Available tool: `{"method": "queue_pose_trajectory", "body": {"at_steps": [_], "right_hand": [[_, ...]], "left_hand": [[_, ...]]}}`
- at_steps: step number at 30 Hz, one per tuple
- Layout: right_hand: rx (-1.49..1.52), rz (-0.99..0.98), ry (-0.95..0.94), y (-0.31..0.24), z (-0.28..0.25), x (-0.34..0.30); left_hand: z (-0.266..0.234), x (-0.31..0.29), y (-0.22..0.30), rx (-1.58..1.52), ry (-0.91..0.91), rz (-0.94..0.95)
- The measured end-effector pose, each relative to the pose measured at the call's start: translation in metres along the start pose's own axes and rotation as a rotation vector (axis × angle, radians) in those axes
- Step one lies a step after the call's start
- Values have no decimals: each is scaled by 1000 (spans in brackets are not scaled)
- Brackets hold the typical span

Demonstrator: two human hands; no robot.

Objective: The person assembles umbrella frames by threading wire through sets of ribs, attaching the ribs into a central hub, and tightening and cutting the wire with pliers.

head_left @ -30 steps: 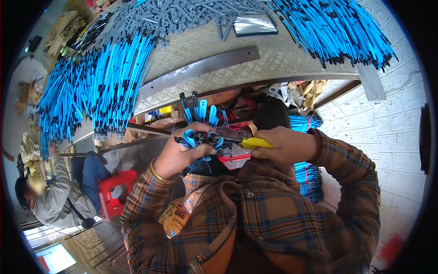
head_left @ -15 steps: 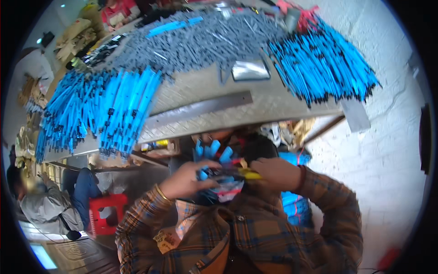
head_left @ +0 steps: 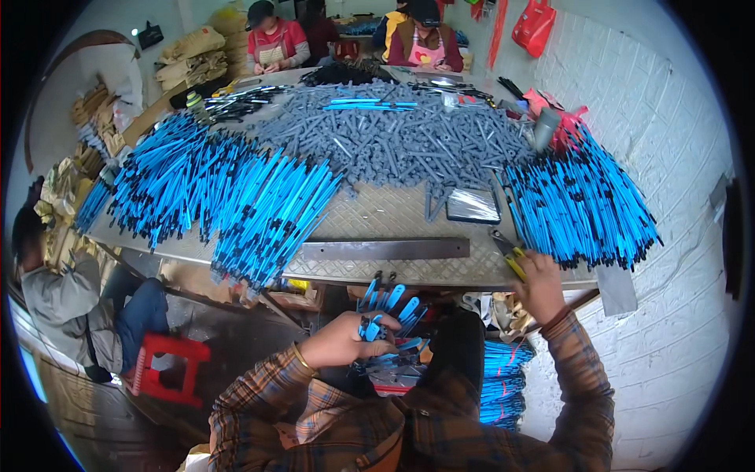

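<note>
Over my lap, my left hand (head_left: 346, 340) is closed around several blue strips with dark ends (head_left: 395, 296), which stick up past the fingers. At the table's near right edge, my right hand (head_left: 543, 288) has its fingers on the yellow handles of a pair of pliers (head_left: 516, 263). Their metal jaws point away from me, toward a flat rectangular case wrapped in shiny film (head_left: 473, 206). A dense pile of blue strips with black parts (head_left: 586, 208) lies just beyond my right hand. More strips, partly hidden by my left hand, lie on my lap.
Grey plastic pieces (head_left: 385, 145) heap across the table (head_left: 377, 212). A metal bar (head_left: 385, 248) runs along its near edge. Another blue-strip pile (head_left: 228, 193) covers the left side. Bundled strips (head_left: 503, 381) lie below right. Two people sit opposite, one beside a red stool (head_left: 169, 370).
My right hand has gone from my lap up to the table's right edge with the pliers. My left hand stays over the lap with the blue strips. The view has tilted up.
</note>
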State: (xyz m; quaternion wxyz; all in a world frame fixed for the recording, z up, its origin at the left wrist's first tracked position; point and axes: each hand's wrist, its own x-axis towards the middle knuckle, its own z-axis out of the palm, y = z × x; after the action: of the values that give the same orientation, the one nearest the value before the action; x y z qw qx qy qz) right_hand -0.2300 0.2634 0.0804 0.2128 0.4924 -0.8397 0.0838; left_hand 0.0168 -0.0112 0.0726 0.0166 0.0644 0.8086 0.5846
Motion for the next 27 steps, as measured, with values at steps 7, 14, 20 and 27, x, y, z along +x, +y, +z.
{"method": "queue_pose_trajectory", "body": {"at_steps": [7, 14, 20, 27], "right_hand": [[1559, -60, -832, -112, 48, 12], [1284, -298, -535, -155, 50, 25], [1600, -85, -655, -154, 9, 108], [1717, 426, -771, -268, 32, 226]], "left_hand": [[-2, 34, 46, -134, -93, 423], [-27, -4, 51, -568, 570, 544], [-120, -81, 2, -330, 1602, 699], [-139, -110, -98, -329, 1816, 390]]}}
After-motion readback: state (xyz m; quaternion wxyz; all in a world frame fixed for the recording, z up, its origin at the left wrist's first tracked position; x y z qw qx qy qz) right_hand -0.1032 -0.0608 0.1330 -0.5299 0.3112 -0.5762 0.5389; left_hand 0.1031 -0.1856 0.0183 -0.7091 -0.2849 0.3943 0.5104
